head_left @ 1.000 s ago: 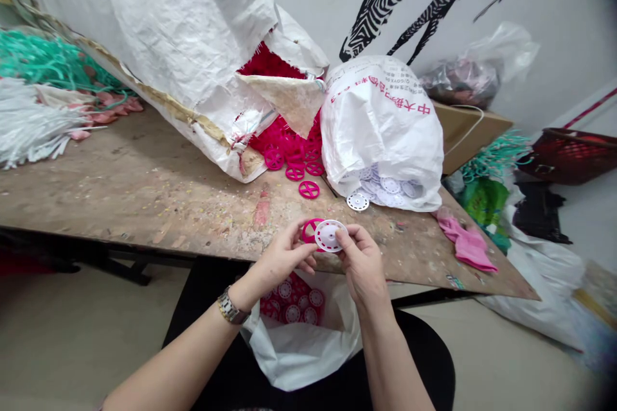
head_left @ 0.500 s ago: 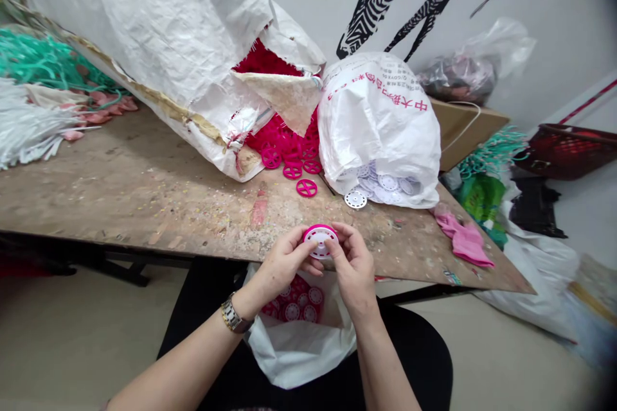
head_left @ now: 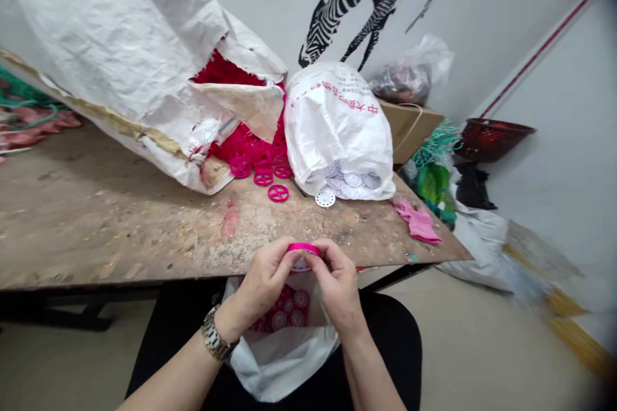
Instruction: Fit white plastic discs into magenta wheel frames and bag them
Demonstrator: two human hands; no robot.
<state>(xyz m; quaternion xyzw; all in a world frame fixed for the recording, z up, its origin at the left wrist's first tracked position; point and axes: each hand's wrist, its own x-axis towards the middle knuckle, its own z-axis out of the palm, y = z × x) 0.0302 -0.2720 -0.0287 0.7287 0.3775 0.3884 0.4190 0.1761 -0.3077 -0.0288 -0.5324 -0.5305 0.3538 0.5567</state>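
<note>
Both my hands pinch one pink wheel (head_left: 303, 248) with a white disc pressed into it, held edge-on just over the table's front edge. My left hand (head_left: 263, 282), with a wristwatch, grips its left side. My right hand (head_left: 337, 286) grips its right side. Below them a white plastic bag (head_left: 284, 353) on my lap holds several joined pink and white wheels (head_left: 288, 311). On the table a big woven sack (head_left: 120, 58) spills loose pink wheels (head_left: 263, 167). A white printed bag (head_left: 337, 122) beside it spills white discs (head_left: 347, 181).
The worn wooden table (head_left: 120, 218) carries a pink cloth (head_left: 418, 223) near its right corner and green and pink strips (head_left: 29, 115) at far left. A cardboard box (head_left: 409, 128), a red basket (head_left: 491, 138) and more bags (head_left: 477, 237) stand at the right.
The white disc, held beside the pink wheel a second ago, is now pressed into it. Both hands dropped lower and tilted the wheel edge-on. My view swung to the right.
</note>
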